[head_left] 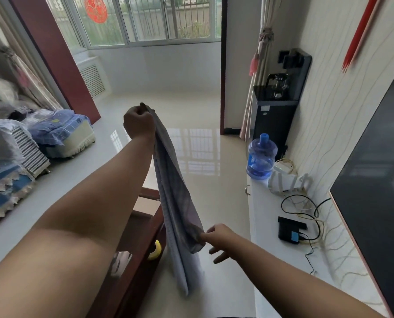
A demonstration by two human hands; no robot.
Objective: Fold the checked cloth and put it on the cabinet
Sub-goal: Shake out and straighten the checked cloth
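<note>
On cabinet: water jug (contents unclear), cloth off it.

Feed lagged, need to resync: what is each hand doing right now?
Left hand: raised, fist closed on the top of the checked cloth, which hangs from it.
Right hand: pinching the cloth's lower edge, other fingers spread loose.

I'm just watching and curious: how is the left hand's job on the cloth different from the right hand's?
The left hand is raised high, fist closed round the top of the checked cloth; the right hand is low, pinching a lower corner. The left hand's fingers are all curled in; the right hand's spare fingers are spread loosely. Both grip the same hanging cloth.
</note>
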